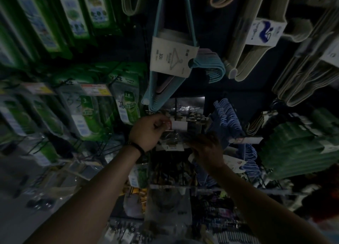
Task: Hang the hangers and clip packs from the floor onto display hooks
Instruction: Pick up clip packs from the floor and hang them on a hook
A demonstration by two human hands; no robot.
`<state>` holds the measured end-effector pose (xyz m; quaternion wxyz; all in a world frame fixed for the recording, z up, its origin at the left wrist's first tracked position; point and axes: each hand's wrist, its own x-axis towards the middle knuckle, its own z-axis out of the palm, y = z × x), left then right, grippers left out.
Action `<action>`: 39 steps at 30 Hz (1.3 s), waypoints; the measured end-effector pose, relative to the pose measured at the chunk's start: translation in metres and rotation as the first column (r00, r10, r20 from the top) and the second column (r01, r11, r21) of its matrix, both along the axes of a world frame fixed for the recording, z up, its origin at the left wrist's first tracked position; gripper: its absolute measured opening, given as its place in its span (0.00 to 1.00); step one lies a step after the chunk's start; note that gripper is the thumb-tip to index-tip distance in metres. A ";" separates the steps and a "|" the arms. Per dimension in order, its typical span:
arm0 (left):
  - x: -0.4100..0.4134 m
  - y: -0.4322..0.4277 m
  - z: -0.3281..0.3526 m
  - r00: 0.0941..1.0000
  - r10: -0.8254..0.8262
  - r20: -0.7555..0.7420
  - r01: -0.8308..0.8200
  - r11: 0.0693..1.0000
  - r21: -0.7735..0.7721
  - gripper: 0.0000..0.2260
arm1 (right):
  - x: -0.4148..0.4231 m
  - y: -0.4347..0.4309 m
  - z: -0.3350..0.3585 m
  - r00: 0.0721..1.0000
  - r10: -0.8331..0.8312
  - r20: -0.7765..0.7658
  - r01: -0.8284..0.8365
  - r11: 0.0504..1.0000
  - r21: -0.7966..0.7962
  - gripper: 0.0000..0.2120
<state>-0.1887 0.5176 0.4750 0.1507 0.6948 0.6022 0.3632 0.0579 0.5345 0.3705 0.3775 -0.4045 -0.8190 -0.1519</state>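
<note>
Motion blur and dimness smear the right hand (pixel 207 148), at 4 o'clock of the clip pack (pixel 170 139); its grip is unreadable. At 1 o'clock, beige hangers (pixel 256 42) run off the top edge.

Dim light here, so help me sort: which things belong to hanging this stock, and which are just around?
In the job: left hand, pinching the clear plastic clip pack at the metal display hook; right hand beside it.
Just there: teal plastic hangers in a white card sleeve; green packets; blue plastic hangers.
</note>
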 end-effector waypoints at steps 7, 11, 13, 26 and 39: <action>-0.001 0.000 0.002 1.000 0.004 0.019 -0.004 1.000 -0.007 0.05 | -0.002 0.028 -0.005 0.999 -0.040 0.027 0.042 0.996 -0.073 0.18; 0.002 -0.004 0.000 0.998 -0.016 0.064 0.016 1.000 0.000 0.02 | -0.007 0.048 -0.001 0.997 -0.065 0.032 0.071 0.972 -0.225 0.12; 0.003 -0.005 -0.002 0.998 -0.020 0.068 0.019 1.000 0.005 0.01 | -0.012 0.060 0.005 0.997 -0.081 0.007 0.081 0.970 -0.230 0.09; 0.011 -0.021 -0.010 0.991 0.009 0.130 -0.017 0.998 0.066 0.04 | -0.035 0.116 -0.017 0.965 -0.238 -0.113 0.167 0.883 -0.438 0.15; -0.011 -0.108 -0.121 0.919 0.303 0.253 -0.212 0.920 -0.331 0.08 | -0.056 0.001 -0.084 0.997 0.007 -0.071 -0.056 0.687 -0.724 0.13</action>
